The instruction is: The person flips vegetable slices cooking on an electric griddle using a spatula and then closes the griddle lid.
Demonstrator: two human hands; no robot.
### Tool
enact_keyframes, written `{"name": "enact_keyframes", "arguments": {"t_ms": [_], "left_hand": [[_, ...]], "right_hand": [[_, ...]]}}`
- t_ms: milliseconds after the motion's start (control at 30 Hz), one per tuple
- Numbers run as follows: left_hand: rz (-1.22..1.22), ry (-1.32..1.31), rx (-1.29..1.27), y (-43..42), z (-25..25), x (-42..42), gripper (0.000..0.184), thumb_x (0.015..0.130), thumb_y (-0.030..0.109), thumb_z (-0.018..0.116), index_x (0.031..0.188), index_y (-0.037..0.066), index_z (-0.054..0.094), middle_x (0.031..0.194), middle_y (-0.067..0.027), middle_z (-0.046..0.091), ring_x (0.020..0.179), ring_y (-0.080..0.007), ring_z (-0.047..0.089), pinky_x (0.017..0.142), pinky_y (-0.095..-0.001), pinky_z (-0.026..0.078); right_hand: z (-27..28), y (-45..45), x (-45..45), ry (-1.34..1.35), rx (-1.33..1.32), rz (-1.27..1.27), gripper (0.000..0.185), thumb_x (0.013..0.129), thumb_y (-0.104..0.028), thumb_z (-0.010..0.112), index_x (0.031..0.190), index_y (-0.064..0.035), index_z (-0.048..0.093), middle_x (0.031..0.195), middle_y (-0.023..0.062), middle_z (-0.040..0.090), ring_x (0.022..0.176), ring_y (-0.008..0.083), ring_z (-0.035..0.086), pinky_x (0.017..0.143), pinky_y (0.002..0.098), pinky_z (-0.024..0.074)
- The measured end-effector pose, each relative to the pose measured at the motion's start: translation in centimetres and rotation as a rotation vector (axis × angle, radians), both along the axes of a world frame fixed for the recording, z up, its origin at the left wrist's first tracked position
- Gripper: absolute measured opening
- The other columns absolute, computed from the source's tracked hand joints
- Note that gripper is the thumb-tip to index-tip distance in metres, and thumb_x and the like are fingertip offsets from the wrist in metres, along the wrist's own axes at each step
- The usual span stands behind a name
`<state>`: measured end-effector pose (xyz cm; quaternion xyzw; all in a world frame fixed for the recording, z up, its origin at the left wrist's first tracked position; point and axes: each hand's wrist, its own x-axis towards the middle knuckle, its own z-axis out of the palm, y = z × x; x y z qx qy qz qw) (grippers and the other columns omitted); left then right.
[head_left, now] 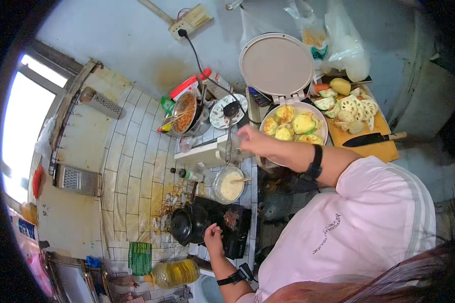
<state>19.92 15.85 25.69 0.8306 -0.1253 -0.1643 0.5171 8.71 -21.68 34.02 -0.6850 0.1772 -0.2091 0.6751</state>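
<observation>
My right hand [258, 141] is beside the open electric griddle [277, 65], its fingers apart and slightly bent, nothing visible in them. Close to its fingertips is the handle of a black-headed spatula [231, 109], resting over a patterned plate [218, 115]. Several yellow, egg-coated slices [304, 123] lie on the griddle's lower plate, partly hidden by my right forearm. My left hand [214, 238] hovers near a black lidded pot [183, 224] and a black stove [241, 230]. Its fingers are loosely bent, holding nothing visible. Between my hands stands a bowl of pale batter [228, 186] with a wooden utensil in it.
A cutting board [376, 150] carries lotus root slices [356, 107], a potato [340, 86] and a knife [366, 140]. A pan of reddish food [185, 112] with chopsticks stands by the wall. An oil jug [174, 273] is near my left arm. A black power cord [193, 48] hangs across the counter.
</observation>
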Motion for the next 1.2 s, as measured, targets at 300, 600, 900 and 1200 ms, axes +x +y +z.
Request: {"name": "enact_keyframes", "arguments": {"t_ms": [300, 600, 900, 1200], "left_hand": [[-0.007, 0.028, 0.040, -2.0, -0.5, 1.2, 0.021, 0.084, 0.006, 0.056, 0.106, 0.004, 0.057, 0.083, -0.0016, 0.057, 0.074, -0.0114, 0.056, 0.060, -0.0251, 0.046], [-0.002, 0.049, 0.036, -2.2, -0.4, 2.0, 0.021, 0.084, 0.003, 0.054, 0.105, 0.004, 0.057, 0.084, -0.0024, 0.058, 0.073, -0.0123, 0.057, 0.059, -0.0254, 0.046], [-0.012, 0.019, 0.047, -0.5, -0.9, 1.9, 0.023, 0.084, 0.004, 0.055, 0.107, 0.005, 0.057, 0.086, -0.0033, 0.059, 0.075, -0.0134, 0.057, 0.063, -0.0272, 0.048], [0.050, 0.057, 0.038, -0.1, -0.7, 1.4, 0.022, 0.084, 0.004, 0.055, 0.106, 0.002, 0.056, 0.085, -0.0041, 0.059, 0.073, -0.0131, 0.057, 0.059, -0.0257, 0.047]], "right_hand": [[5.7, -14.2, -11.6, -0.308, -0.404, -0.549, 0.032, 0.081, -0.018, 0.057, 0.109, -0.0044, 0.053, 0.085, 0.0080, 0.059, 0.073, 0.0162, 0.056, 0.068, 0.0297, 0.0453], [6.0, -27.6, -13.7, 0.025, -0.618, -0.675, 0.033, 0.088, -0.030, 0.048, 0.092, 0.0001, 0.060, 0.085, 0.0078, 0.061, 0.083, 0.0152, 0.055, 0.076, 0.0289, 0.0420], [9.7, -36.0, -8.9, 0.016, -0.534, -0.500, 0.040, 0.090, -0.037, 0.045, 0.101, -0.0014, 0.059, 0.101, 0.0106, 0.060, 0.095, 0.0191, 0.053, 0.084, 0.0344, 0.0409], [11.4, -39.2, -5.1, 0.388, -0.347, -0.239, 0.057, 0.089, -0.050, 0.039, 0.113, -0.0014, 0.058, 0.117, 0.0150, 0.055, 0.102, 0.0272, 0.053, 0.087, 0.0421, 0.0407]]}}
